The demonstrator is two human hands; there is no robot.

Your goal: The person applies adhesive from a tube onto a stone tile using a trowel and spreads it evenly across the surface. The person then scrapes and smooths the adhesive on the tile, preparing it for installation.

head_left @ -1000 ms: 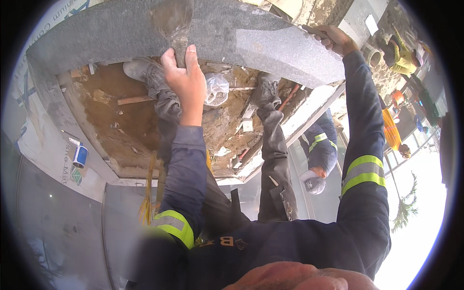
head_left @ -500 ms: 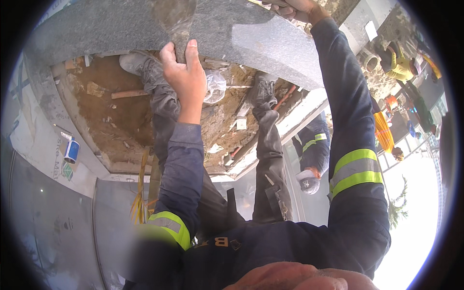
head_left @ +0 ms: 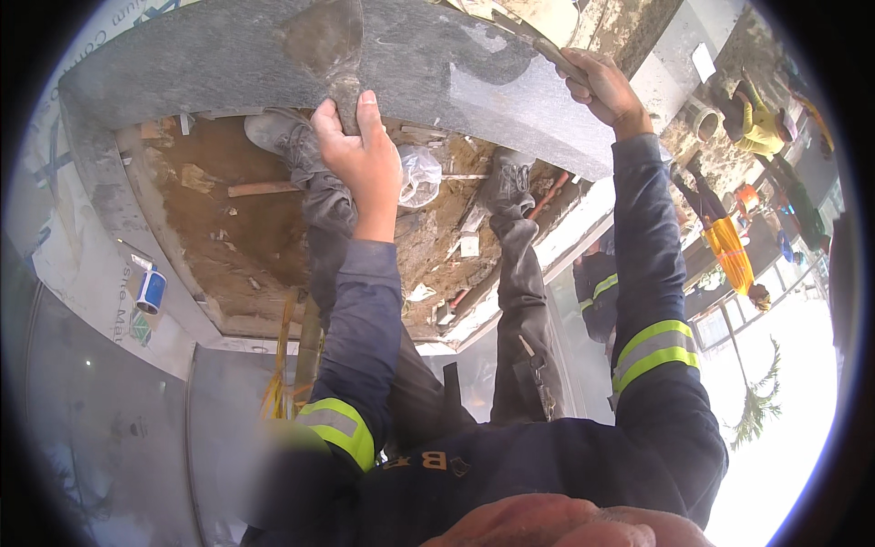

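Note:
My left hand (head_left: 360, 159) is closed around the handle of a putty knife (head_left: 324, 41). Its broad, dull brown blade lies over a grey stone slab (head_left: 219, 68) that curves across the top of the view. To the right, my right hand (head_left: 606, 89) is raised near the slab's far right edge, fingers wrapped round a slim-handled tool (head_left: 554, 56). The tool's far end runs toward the upper edge, so its kind cannot be made out. A paler, shiny patch marks the slab between my hands.
Below the slab is a dirt pit (head_left: 232, 246) with rubble, where my shoes stand. A clear plastic bag (head_left: 419, 178) lies between my legs. A blue-and-white can (head_left: 151, 292) stands left. Several people work at right, one in a yellow top (head_left: 761, 132).
My right hand has moved right and down from the upper edge, bringing its tool into fuller view. The left hand keeps hold of the putty knife, and the whole view has shifted slightly.

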